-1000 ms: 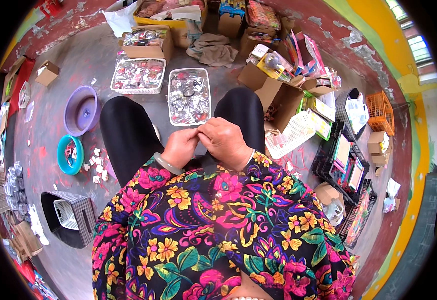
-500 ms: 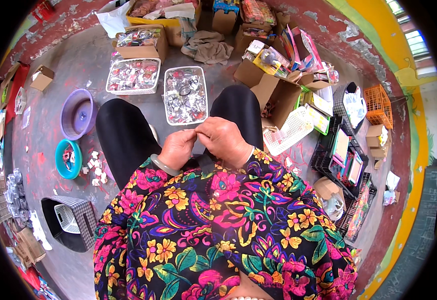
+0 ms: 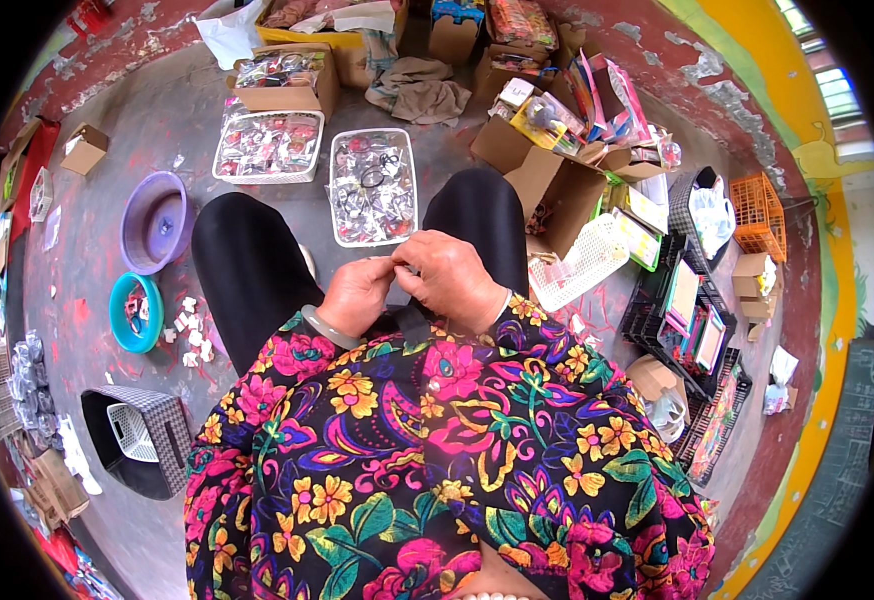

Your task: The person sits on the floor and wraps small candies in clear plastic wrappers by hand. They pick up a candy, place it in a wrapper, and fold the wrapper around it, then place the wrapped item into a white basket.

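My left hand (image 3: 355,297) and my right hand (image 3: 449,278) meet above my lap, fingertips pinched together. Whatever sits between the fingers is too small or hidden to name. A pale bangle (image 3: 329,329) circles my left wrist. Just beyond the hands, on the floor between my knees, stands a white plastic basket (image 3: 334,215) filled with small clear packets, with dark rings lying on top. To its left is a second white basket (image 3: 257,181) of similar packets.
At my left are a purple basin (image 3: 133,225), a teal basin (image 3: 117,322) with small items, scattered white pieces (image 3: 194,335) and a checkered bin (image 3: 162,425). To the right stand an open cardboard box (image 3: 557,205), a white mesh basket (image 3: 569,285) and black crates (image 3: 647,318).
My hands stay together in nearly the same place, with only a slight shift of the right fingers. The view has moved a little; nothing else visibly differs.
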